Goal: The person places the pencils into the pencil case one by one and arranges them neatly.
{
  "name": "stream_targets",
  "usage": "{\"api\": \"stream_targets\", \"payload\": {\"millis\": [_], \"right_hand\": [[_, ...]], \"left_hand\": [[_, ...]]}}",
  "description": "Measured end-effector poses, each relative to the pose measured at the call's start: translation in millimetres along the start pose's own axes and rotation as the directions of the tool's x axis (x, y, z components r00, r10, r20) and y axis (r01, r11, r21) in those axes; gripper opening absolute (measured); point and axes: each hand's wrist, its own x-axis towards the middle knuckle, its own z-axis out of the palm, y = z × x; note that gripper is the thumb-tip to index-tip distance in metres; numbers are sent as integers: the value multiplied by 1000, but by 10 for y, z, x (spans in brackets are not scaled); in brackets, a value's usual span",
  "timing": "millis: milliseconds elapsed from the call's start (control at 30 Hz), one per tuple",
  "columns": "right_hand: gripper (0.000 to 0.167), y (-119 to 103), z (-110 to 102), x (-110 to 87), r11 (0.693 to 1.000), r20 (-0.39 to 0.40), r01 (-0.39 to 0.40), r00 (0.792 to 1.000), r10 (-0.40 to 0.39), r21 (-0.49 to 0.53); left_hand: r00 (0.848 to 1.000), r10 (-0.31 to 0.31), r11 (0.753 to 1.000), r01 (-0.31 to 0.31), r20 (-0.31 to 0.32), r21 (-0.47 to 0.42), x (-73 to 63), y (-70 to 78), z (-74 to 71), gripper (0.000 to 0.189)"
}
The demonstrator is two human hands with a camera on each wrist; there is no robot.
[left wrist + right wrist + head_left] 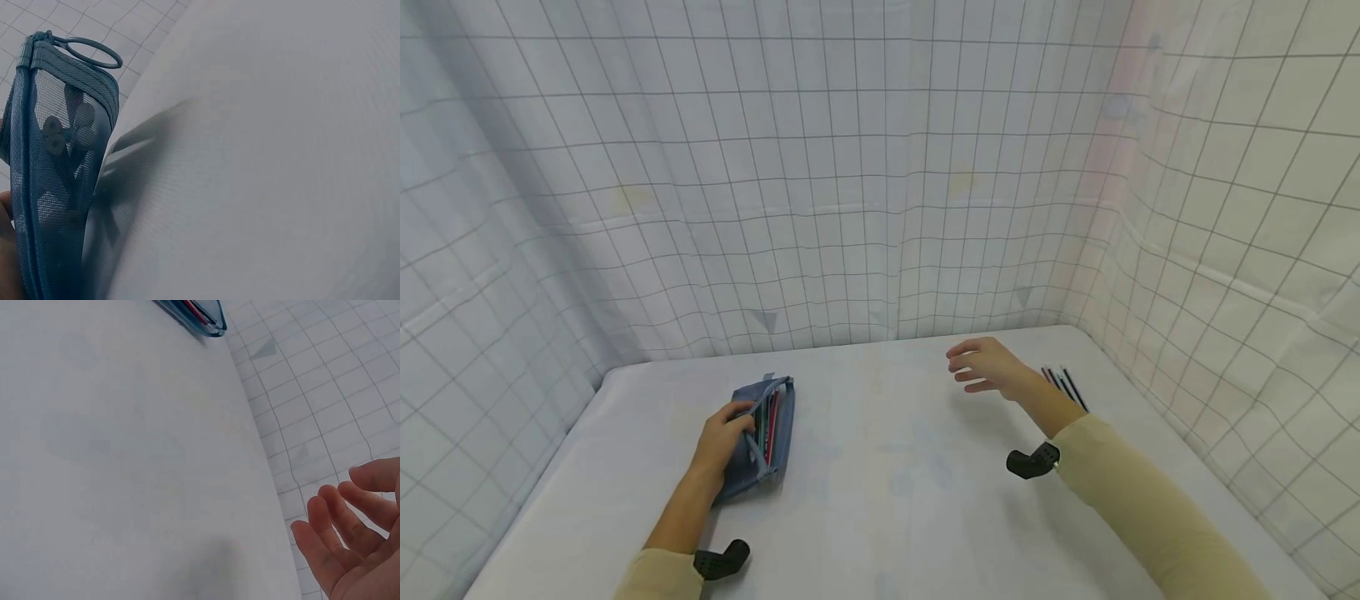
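Note:
A blue zip pencil case [786, 433] with mesh sides stands on the left part of the white table, its top unzipped. Several pens or pencils [771, 425], one of them red, show inside the opening. My left hand [721, 437] grips the case by its left side, fingers over the rim. The left wrist view shows the mesh end [62, 162] up close, with a ring pull [94, 52] at the zip. Off to the right, my right hand [988, 367] hovers over the table with fingers loosely bent and nothing in them.
Several slim dark pens or pencils [1064, 387] lie side by side on the table at the right, partly hidden by my right forearm. White grid-patterned curtains [865, 183] enclose the back and both sides of the table [880, 467].

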Motion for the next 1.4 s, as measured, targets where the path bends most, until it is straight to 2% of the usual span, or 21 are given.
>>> {"api": "stream_targets", "payload": {"millis": [333, 600, 967, 1400], "right_hand": [[39, 125, -310, -120, 999, -7, 16, 1000, -16, -36], [43, 242, -564, -190, 996, -25, 0, 1000, -2, -93], [47, 411, -818, -263, 994, -34, -17, 999, 13, -105], [47, 811, -1115, -384, 982, -144, -62, 989, 36, -176]], "left_hand": [[1000, -3, 999, 3, 15, -36, -7, -7, -26, 61], [999, -12, 995, 15, 30, -102, -19, -15, -50, 63], [1000, 2, 995, 0, 28, -101, -22, -45, -53, 61], [999, 26, 996, -23, 33, -89, -21, -37, -22, 59]]}}
